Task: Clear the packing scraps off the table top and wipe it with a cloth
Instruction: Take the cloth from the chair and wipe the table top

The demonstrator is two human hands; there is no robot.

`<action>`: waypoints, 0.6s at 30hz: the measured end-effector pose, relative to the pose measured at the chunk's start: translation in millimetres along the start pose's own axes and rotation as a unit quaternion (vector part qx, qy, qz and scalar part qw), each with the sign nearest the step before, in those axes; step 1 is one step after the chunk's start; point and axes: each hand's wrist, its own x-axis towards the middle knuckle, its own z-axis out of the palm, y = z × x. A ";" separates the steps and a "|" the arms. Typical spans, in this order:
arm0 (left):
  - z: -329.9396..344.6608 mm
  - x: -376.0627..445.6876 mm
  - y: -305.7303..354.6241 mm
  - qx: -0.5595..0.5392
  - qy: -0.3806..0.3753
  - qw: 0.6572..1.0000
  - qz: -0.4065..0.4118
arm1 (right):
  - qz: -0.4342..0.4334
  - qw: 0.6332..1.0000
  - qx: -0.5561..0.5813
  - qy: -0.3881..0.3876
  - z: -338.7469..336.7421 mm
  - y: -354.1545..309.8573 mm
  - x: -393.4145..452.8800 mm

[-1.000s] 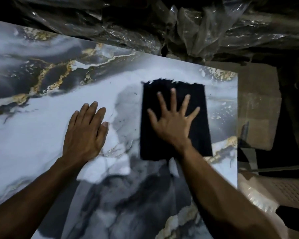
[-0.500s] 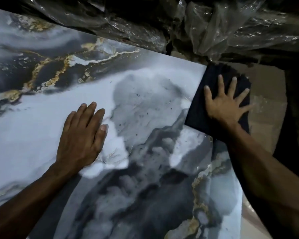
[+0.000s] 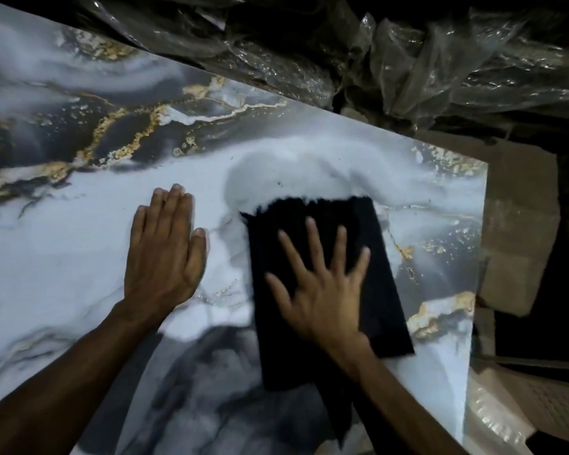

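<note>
1. While the marbled table (image 3: 79, 257) carries no scraps in view, wiping appears to be the step in hand.
2. The dark cloth (image 3: 388, 257) lies flat under the right hand (image 3: 322, 300), its long axis running away from the person, frayed end farthest.
3. That hand presses it with fingers spread; judging ahead, another flat sweep follows.
4. The left hand (image 3: 163, 257), fingers together, rests flat just beside the cloth.

Dim, with weak light overall. Beyond the far edge, heaped crumpled clear plastic sheeting (image 3: 408, 60), glinting faintly. To the right, lower down, lay flattened brown cardboard (image 3: 519, 224) over dark floor; more plastic wrap (image 3: 493, 418) at bottom right.
</note>
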 end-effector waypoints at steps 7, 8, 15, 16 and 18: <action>1.3 1.8 -0.3 -0.008 -0.025 1.000 -0.002 | 0.251 0.967 0.024 -0.028 -30.8 121.2 45.5; 1.0 2.3 -0.2 -0.010 -0.027 1.000 -0.004 | 0.259 0.965 0.036 -0.022 -35.4 126.0 71.6; 1.2 3.9 -2.3 -0.027 -0.016 1.000 0.002 | 0.145 0.988 0.037 -0.046 -42.2 43.3 211.5; 1.5 4.0 -2.9 -0.027 -0.014 1.000 0.000 | 0.124 0.991 0.028 -0.050 -40.7 23.9 216.4; 2.3 3.9 -3.1 -0.027 -0.007 1.000 -0.005 | 0.071 0.997 0.006 -0.037 -32.8 -11.6 206.4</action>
